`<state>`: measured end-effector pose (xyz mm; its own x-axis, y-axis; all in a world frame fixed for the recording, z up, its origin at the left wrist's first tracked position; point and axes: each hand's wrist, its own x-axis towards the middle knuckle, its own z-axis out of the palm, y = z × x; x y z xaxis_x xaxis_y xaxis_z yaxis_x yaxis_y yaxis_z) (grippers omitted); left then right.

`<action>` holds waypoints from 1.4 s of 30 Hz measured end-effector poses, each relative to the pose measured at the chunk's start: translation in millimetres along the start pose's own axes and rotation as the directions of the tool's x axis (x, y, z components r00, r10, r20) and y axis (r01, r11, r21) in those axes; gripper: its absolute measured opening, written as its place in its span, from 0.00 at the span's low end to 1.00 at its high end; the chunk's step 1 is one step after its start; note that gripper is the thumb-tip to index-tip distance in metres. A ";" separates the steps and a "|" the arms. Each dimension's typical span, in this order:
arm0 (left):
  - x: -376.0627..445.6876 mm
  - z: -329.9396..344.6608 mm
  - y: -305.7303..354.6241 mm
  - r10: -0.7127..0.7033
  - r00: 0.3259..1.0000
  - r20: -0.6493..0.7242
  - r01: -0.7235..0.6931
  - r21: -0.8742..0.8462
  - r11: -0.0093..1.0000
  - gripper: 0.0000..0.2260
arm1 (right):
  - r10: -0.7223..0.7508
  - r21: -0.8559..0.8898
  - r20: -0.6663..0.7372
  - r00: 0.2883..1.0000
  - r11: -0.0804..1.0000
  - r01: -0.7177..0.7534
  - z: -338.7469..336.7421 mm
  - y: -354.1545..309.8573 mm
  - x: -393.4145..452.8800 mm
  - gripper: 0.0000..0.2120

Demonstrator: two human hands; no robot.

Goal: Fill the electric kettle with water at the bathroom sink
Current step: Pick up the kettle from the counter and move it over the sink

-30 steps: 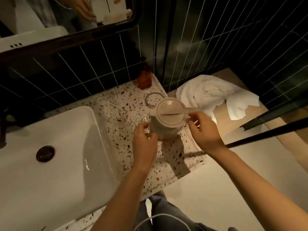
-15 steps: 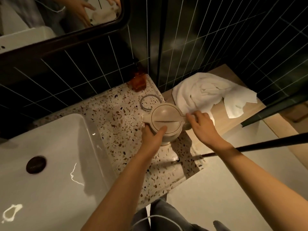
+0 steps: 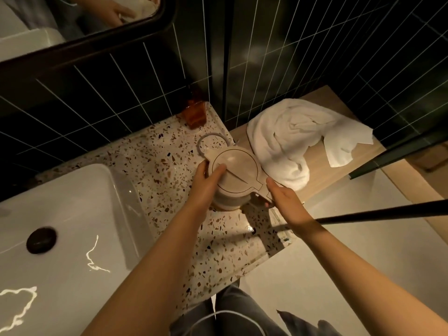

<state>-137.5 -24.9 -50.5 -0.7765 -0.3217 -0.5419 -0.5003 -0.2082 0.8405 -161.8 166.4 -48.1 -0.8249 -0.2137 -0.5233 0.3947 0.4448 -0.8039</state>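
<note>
Both hands hold the kettle [image 3: 235, 175]: left hand [image 3: 206, 180] grips its side, thumb on the lid; right hand [image 3: 283, 200] wraps the handle. Kettle sits on the counter [image 3: 169, 166], right of the sink [image 3: 72, 214], beside a towel [image 3: 286, 141].

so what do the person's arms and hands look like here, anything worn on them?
Both arms are bare up to the frame edge: no sleeves in view. Neither the left hand nor the right hand shows gloves, rings, a watch or a wristband. No markings visible in the dim warm light. Below the arms, grey trousers with a thin white cord looped across them.
</note>
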 end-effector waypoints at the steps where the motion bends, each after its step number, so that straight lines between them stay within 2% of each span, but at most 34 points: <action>1: 3.3 -1.1 1.2 -0.007 1.000 0.000 0.007 -0.009 1.000 0.20 | 0.004 0.016 -0.007 1.000 1.000 -0.004 0.8 -0.2 0.8 0.21; 5: 12.5 -1.8 7.6 -0.062 0.998 -0.018 0.060 -0.110 0.992 0.10 | -0.003 0.090 -0.049 0.999 0.996 0.007 4.4 0.6 3.2 0.20; 11: 9.6 0.4 11.3 -0.082 0.996 -0.041 0.072 -0.206 0.976 0.07 | -0.061 0.118 -0.097 0.993 0.990 0.072 5.9 -4.6 2.6 0.20; 17: -10.7 -15.1 25.5 -0.070 0.996 -0.062 0.051 -0.277 0.960 0.13 | -0.184 0.152 -0.047 0.982 0.970 0.189 0.6 -22.3 -5.7 0.22; 21: -30.7 -30.8 40.2 -0.037 0.995 -0.088 0.002 -0.368 0.930 0.15 | -0.338 0.275 0.044 0.940 0.909 0.314 2.8 -41.5 -14.9 0.35; 24: -45.3 -44.4 50.4 -0.039 0.983 -0.179 -0.035 -0.391 0.920 0.23 | -0.393 0.346 0.107 0.913 0.876 0.336 10.1 -55.4 -18.6 0.36; 27: -62.2 -64.2 56.3 0.005 0.977 -0.215 -0.098 -0.422 0.901 0.20 | -0.446 0.360 0.172 0.878 0.858 0.366 24.1 -67.8 -21.4 0.39; 30: -81.6 -90.2 55.7 0.036 0.962 -0.271 -0.143 -0.387 0.911 0.14 | -0.478 0.357 0.249 0.842 0.854 0.379 44.6 -80.3 -27.4 0.34; 32: -96.1 -107.7 53.2 0.065 0.946 -0.317 -0.188 -0.377 0.907 0.15 | -0.487 0.341 0.288 0.824 0.857 0.387 59.9 -89.1 -32.3 0.25; 34: -113.6 -123.7 52.3 0.100 0.930 -0.354 -0.232 -0.354 0.906 0.10 | -0.479 0.340 0.309 0.821 0.862 0.376 75.0 -97.0 -37.6 0.20; 39: -151.5 -166.0 44.4 0.127 0.886 -0.446 -0.290 -0.319 0.902 0.09 | -0.491 0.332 0.414 0.766 0.865 0.375 116.6 -109.1 -56.5 0.17; 42: -169.8 -190.5 38.1 0.120 0.870 -0.479 -0.303 -0.327 0.895 0.07 | -0.497 0.348 0.428 0.755 0.862 0.369 141.7 -110.5 -72.2 0.17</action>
<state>48.3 -154.2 73.4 -0.5519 -0.7469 -0.3709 -0.0873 -0.3906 0.9164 -88.5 9.4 38.5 -0.6461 -0.7543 -0.1169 0.1766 0.0013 -0.9843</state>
